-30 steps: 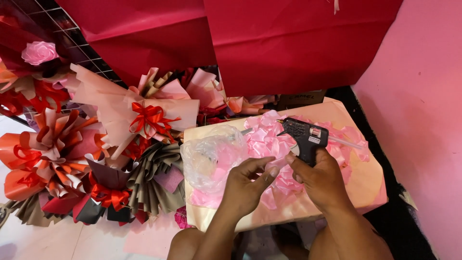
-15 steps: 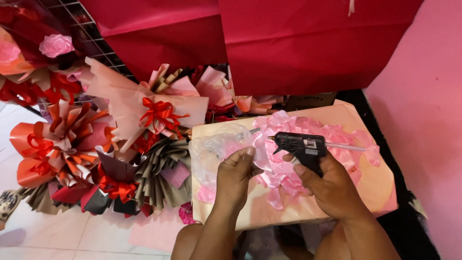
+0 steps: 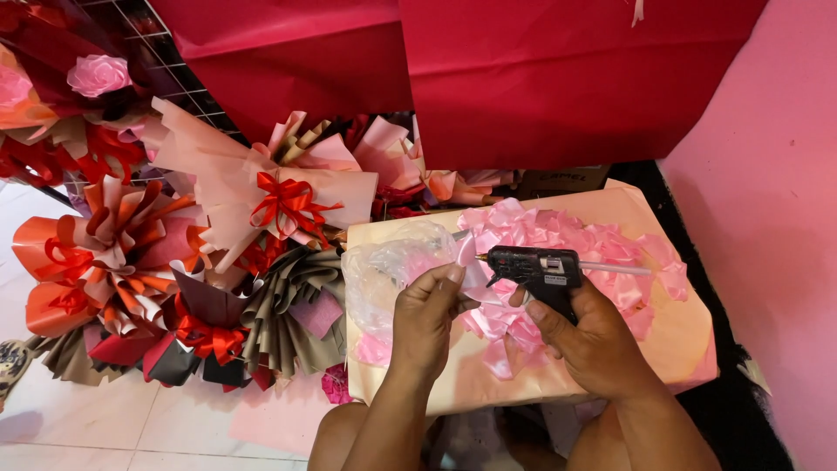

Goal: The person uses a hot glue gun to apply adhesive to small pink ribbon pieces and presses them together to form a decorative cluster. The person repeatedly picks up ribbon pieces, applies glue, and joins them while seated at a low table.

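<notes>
Ribbon piece (image 3: 466, 253) pinched in left hand (image 3: 425, 318) meets glue gun (image 3: 534, 269) gripped by right hand (image 3: 593, 336), near box (image 3: 680, 349) edge.

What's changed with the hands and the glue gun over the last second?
The right hand swung the black glue gun level, its nozzle now pointing left at the pink ribbon piece that the left hand has lifted up to it. The ribbon pile, the clear bag and the bouquets stayed put.
</notes>
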